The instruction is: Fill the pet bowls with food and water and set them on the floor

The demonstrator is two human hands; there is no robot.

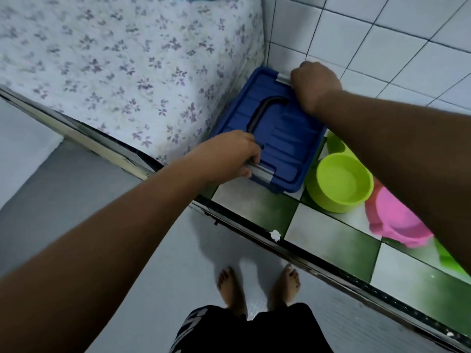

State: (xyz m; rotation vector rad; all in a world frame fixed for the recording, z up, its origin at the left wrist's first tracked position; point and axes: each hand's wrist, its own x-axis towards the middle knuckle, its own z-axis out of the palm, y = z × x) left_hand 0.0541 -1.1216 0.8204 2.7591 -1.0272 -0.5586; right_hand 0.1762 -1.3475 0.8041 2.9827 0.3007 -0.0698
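Observation:
A blue lidded storage box (277,133) with a dark carry handle stands on the green-and-white checked counter (328,235), in the corner by the tiled wall. My left hand (229,155) grips the grey latch (262,172) on the box's near end. At the far end, my right hand (314,85) curls over the other grey latch (283,78). To the right of the box stands a lime green bowl (341,183), empty. A pink bowl (397,222) lies beyond it, partly hidden by my right forearm. Another green item (335,143) shows behind the lime bowl.
A surface covered in floral cloth (122,62) fills the left, pressed against the box. White wall tiles (369,34) rise behind. The counter's dark edge (254,225) runs diagonally. Below are a grey floor (178,263) and my bare feet (257,286).

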